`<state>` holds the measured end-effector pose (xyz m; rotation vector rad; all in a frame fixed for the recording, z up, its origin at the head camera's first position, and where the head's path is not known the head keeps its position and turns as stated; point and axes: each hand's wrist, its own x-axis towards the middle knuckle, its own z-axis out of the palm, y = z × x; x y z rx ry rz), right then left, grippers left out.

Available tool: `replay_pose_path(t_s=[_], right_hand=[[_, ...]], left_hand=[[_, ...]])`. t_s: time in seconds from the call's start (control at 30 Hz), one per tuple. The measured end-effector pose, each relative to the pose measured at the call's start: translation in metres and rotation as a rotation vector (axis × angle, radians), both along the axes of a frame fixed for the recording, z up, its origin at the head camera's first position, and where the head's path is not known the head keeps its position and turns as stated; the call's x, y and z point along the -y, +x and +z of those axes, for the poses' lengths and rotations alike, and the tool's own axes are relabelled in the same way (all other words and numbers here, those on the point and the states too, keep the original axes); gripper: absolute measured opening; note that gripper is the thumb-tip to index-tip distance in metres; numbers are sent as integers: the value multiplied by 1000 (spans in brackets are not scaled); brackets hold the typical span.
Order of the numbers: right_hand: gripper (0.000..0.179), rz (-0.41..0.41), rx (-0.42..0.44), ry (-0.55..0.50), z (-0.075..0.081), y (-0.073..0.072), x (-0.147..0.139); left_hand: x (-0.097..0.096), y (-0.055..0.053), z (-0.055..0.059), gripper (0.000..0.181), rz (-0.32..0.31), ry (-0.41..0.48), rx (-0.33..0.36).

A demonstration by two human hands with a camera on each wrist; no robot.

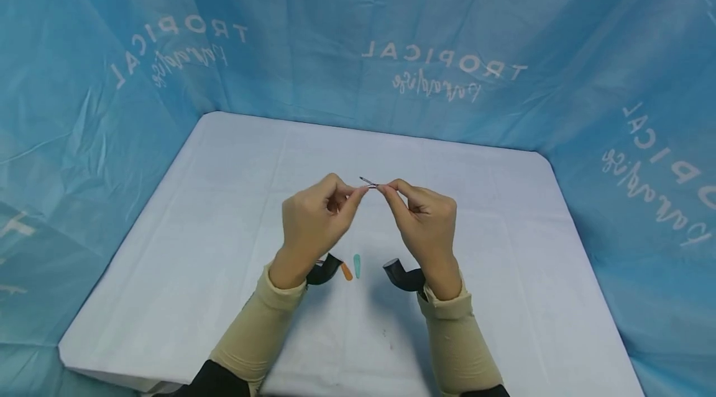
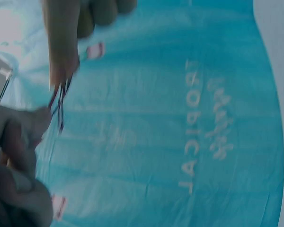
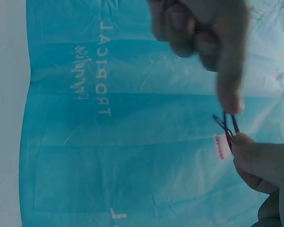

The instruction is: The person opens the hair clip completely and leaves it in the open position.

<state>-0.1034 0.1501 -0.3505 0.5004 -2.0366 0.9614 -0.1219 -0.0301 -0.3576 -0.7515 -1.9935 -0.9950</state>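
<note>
Above the middle of the table, both hands meet at a thin, dark purplish cord. My left hand pinches one part of it between thumb and index finger. Close by on the right, my right hand pinches the other part with its thumb and index fingertip. In the left wrist view, a few strands of the cord span the small gap between the fingertips, and a free end sticks out. The right wrist view shows a narrow loop of the cord standing out beside the fingers.
A small orange piece and a slim teal piece lie on the white-covered table, nearer me than the hands. Black curved wrist mounts jut inward from both wrists. Blue printed sheeting surrounds the far side and flanks.
</note>
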Motion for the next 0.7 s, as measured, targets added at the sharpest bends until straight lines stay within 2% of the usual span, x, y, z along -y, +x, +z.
replay_pose_path(t_s=[0.13,0.33,0.47,0.57,0.63,0.7], right_hand=[[11,44,-9,3,-1,-1,6],[11,60,-4,68,-11,1,13],[9,109,18,139,-19,4,18],[10,130,72,233,-26,5,22],[11,137,143,314,-32,6,23],[13,136,245,410,-39,6,21]], left_hand=[[10,-4,4,24,52,-55,69],[20,6,-1,29,147,-118,151],[32,13,-12,26,181,-194,174],[41,20,-23,19,192,-236,214],[47,26,-32,17,189,-255,276],[54,32,-46,14,185,-275,372]])
